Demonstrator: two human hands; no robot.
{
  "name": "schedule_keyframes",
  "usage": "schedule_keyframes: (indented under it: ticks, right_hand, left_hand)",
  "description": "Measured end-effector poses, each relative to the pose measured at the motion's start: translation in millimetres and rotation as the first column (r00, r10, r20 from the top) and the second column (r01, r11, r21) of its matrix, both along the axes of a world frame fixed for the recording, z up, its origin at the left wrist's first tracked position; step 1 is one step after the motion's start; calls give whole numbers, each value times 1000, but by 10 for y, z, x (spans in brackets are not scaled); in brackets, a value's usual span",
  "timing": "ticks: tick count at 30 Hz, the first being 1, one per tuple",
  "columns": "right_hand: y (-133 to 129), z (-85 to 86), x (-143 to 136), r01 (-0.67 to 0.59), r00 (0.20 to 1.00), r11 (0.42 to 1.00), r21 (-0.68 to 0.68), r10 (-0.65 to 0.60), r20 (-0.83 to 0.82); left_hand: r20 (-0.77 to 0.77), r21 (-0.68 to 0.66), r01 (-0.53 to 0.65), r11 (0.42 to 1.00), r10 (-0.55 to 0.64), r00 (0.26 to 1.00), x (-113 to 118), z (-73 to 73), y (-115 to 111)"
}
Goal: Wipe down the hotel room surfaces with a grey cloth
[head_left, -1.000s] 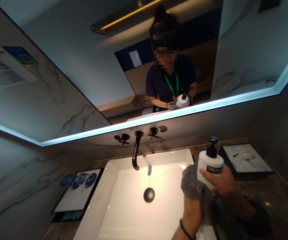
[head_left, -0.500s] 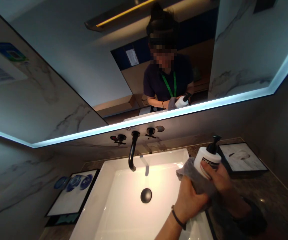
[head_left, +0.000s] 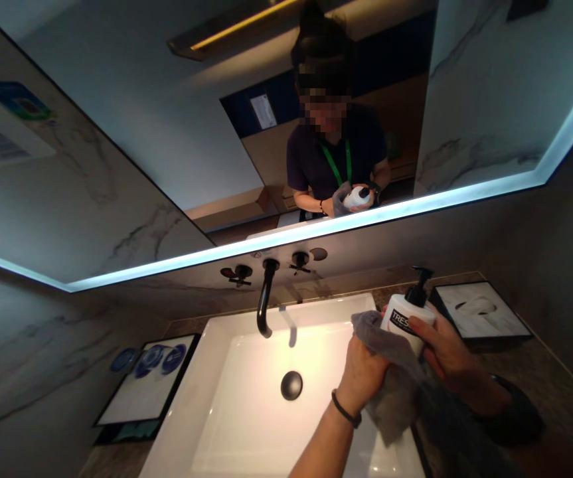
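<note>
A white pump bottle (head_left: 398, 317) with a black pump top and a dark label leans over the right side of the sink. My right hand (head_left: 448, 348) is wrapped round it, the thumb lying by the label. A grey cloth (head_left: 396, 392) rests against the bottle's left side and hangs down below it. Gripping this cloth, my left hand (head_left: 363, 372) presses it to the bottle with closed fingers, partly hidden by the fabric. A thin dark bracelet circles the left wrist, and a dark band is on the right one.
Below my hands lies a white rectangular sink (head_left: 181, 405) with a black drain (head_left: 291, 385). A black faucet (head_left: 265, 299) and two handles come from the wall under a lit mirror (head_left: 166, 133). A tissue box (head_left: 483, 309) stands right; a tray (head_left: 134, 398) with blue-topped items sits left.
The bottle has turned, so more of its label shows and its pump spout points left. My left hand and the cloth have shifted slightly left, and more cloth hangs below.
</note>
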State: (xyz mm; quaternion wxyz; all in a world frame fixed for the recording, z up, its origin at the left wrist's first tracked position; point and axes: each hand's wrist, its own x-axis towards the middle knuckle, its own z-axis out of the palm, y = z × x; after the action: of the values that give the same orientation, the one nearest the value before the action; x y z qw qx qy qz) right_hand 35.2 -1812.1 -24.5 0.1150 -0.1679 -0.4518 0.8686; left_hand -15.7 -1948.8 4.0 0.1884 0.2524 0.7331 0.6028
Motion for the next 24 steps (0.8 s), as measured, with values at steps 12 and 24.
schedule_keyframes:
  ticks: [12,24]
  right_hand:
    - [-102,116,191,-33,999,998,-49,33,4]
    - [446,-97,7,-8,1000,784,620,-5,19]
  left_hand:
    - [483,310,-182,933,10,876,39,-353,145]
    - [-248,-865,-103,491,-241,938,-347,-256,-757]
